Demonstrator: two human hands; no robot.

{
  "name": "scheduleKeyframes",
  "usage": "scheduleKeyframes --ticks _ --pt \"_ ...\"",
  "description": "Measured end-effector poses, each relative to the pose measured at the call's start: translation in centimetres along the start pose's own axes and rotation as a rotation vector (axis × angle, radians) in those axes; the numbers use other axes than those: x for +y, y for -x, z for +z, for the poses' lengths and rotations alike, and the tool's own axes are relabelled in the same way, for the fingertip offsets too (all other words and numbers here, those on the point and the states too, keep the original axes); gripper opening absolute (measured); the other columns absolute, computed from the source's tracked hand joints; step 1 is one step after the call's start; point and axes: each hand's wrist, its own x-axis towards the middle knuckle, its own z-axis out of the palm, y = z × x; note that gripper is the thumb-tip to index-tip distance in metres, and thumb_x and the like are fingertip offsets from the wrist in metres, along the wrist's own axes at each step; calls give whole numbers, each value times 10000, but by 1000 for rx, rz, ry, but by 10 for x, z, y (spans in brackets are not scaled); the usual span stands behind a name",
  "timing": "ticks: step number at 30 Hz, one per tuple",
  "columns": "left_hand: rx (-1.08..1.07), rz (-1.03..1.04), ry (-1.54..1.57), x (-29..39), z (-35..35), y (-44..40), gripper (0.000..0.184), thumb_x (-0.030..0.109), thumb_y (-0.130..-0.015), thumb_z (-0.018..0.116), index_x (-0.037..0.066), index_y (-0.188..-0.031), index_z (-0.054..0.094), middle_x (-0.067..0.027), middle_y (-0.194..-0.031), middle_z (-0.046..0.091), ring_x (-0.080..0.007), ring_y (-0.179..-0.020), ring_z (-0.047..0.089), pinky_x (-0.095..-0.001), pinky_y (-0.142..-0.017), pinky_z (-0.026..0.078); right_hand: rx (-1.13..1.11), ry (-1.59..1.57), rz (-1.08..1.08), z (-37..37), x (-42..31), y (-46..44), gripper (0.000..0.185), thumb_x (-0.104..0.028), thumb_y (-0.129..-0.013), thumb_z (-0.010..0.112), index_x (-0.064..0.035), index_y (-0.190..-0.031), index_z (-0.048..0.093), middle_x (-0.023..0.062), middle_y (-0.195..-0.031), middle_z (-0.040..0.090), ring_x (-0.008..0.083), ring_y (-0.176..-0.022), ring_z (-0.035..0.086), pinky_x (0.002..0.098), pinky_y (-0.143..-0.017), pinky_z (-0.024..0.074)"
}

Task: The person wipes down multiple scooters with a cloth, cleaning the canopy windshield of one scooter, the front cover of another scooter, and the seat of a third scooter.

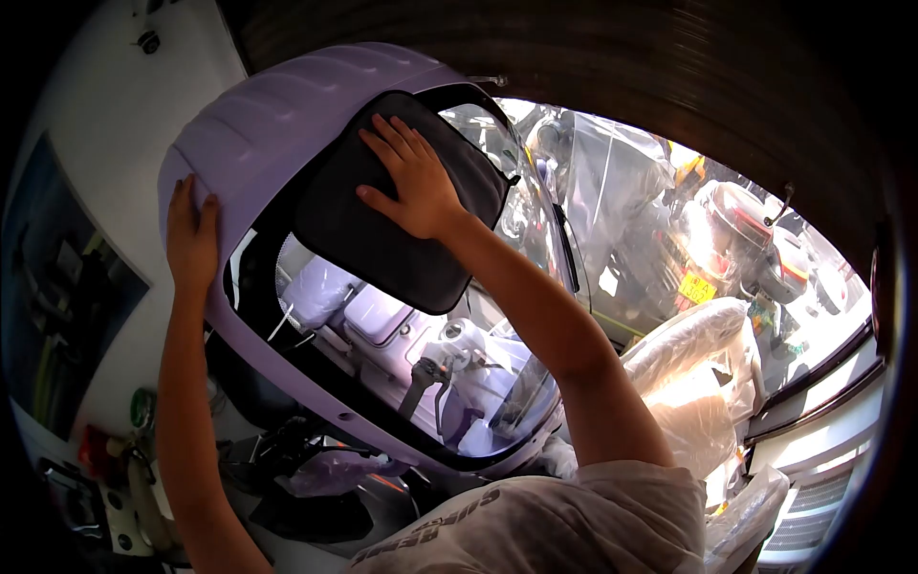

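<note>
A lilac vehicle cabin [277,105] with a ribbed roof fills the middle of the view. Against its windshield [478,383] lies a dark panel [344,230] with rounded corners, like a sunshade; a small tab shows at its right corner. My right hand [411,182] rests flat on the panel's upper part, fingers stretched and thumb apart. On the left edge of the roof, my left hand [194,239] touches the lilac shell with its fingers extended. Through the glass below the panel, a lilac seat and interior parts are visible.
A wiper [566,249] stands along the cabin's right side. To the right are a plastic-wrapped seat [688,383] and vehicles behind clear plastic, one with a yellow plate [696,288]. A poster [67,287] hangs on the left wall.
</note>
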Motion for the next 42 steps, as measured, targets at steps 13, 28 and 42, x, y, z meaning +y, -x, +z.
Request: scheduleKeyframes --ticks 13,28,42 --pt "-25 -37 152 -8 0 -2 612 443 -996 527 104 -1501 455 -200 -1569 392 -372 -1444 384 -417 -1193 281 97 0 152 9 87 -10 732 -539 -940 568 -108 -1511 413 177 -1591 346 357 -1486 287 458 -1228 218" --pt "-15 -89 128 3 -3 1 599 438 -996 515 108 -1493 467 -216 -1532 442 -357 -1399 458 -396 -1163 329 78 -102 330 14 177 -12 773 -620 -948 510 -123 -1528 399 149 -1612 330 319 -1503 276 417 -1220 235" --pt "-50 -119 109 12 -7 -2 633 457 -972 511 128 -1509 450 -221 -1512 463 -327 -1338 524 -385 -1133 361 29 -91 466 11 222 -3 702 -498 -1004 483 -54 -1535 368 207 -1616 289 326 -1520 227 382 -1239 172"
